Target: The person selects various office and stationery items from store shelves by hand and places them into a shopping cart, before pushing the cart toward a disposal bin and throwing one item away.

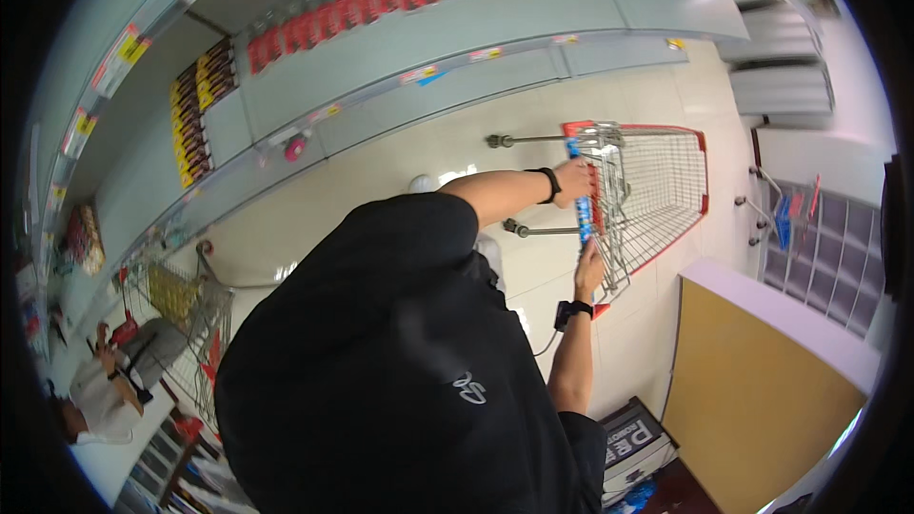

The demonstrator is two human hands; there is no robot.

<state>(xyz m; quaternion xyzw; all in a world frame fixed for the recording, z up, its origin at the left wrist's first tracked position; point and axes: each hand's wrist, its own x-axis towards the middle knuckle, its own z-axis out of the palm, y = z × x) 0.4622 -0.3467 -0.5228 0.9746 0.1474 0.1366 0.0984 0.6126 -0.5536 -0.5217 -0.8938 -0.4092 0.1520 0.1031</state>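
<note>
An empty wire shopping cart (662, 176) with red trim and a blue handle (574, 148) stands at the right-centre of the view. My left hand (573, 182), with a black band at its wrist, is closed around the handle. Further down the same bar, my right hand (590, 269) grips near its other end, and a dark watch sits on that wrist. Both forearms reach out from my black shirt toward the cart. The cart's metal legs and wheels (511, 227) show on the handle side.
Long grey shelves (381, 86) hold rows of red packs (381, 2) and yellow-and-black packs (190, 119). Another wire cart (176, 295) and a person (114, 395) are at lower left. A tan panel (762, 400), a printed box (628, 443) and a farther cart (785, 217) lie rightward.
</note>
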